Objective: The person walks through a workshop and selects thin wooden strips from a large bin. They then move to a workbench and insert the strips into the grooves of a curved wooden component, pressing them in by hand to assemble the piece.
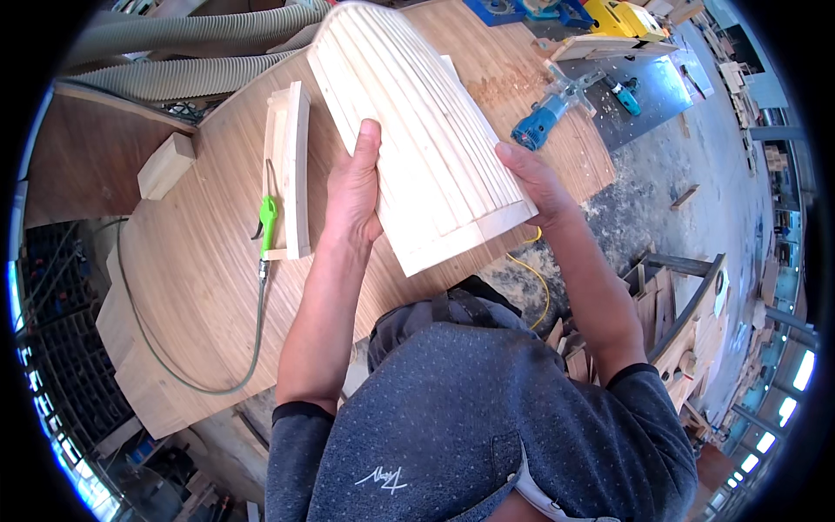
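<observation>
Between my two hands is a pale, slatted wooden panel, slightly curved and tilted above the bench. My left hand grips its left edge, thumb on the slatted face. At the right edge, near the lower corner, my right hand clasps it, also with the thumb on top. The fingers behind the panel are hidden. Left of the panel, a narrow curved wooden frame lies on the bench. A green air blow gun with a hose rests against that frame.
The wooden workbench spreads under my hands. A blue power tool lies at its right side, a teal cordless drill beyond. A wood block and ribbed ducts are at the left. Wood offcuts are piled lower right.
</observation>
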Available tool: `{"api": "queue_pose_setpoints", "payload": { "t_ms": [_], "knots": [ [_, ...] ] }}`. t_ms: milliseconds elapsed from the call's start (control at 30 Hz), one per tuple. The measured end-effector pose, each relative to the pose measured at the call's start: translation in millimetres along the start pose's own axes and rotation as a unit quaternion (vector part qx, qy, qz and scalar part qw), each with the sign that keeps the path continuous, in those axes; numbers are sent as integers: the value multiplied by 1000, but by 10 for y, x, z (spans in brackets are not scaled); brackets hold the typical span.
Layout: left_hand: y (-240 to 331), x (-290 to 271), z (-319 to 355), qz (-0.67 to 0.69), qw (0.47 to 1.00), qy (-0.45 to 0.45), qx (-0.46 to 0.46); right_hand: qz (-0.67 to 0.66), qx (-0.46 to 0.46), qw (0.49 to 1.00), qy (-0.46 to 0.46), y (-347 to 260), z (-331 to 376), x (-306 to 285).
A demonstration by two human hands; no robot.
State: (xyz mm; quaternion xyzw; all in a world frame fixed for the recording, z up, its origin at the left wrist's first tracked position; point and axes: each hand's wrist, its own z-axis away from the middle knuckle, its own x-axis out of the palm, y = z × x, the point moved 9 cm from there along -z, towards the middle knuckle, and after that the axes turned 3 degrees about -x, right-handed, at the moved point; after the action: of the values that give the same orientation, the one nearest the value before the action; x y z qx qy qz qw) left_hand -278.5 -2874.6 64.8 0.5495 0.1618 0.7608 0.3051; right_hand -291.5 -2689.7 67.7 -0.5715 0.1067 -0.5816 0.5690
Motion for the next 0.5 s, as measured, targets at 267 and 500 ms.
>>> {"api": "queue_pose_setpoints", "payload": {
  "t_ms": [267, 500],
  "knots": [
    [-311, -20, 77, 131, 982, 10, -137, -88, 74, 993, 24, -102, 98, 186],
    [-99, -104, 161, -44, 995, 88, -32, -34, 86, 996, 8, 97, 68, -97]
  ]
}}
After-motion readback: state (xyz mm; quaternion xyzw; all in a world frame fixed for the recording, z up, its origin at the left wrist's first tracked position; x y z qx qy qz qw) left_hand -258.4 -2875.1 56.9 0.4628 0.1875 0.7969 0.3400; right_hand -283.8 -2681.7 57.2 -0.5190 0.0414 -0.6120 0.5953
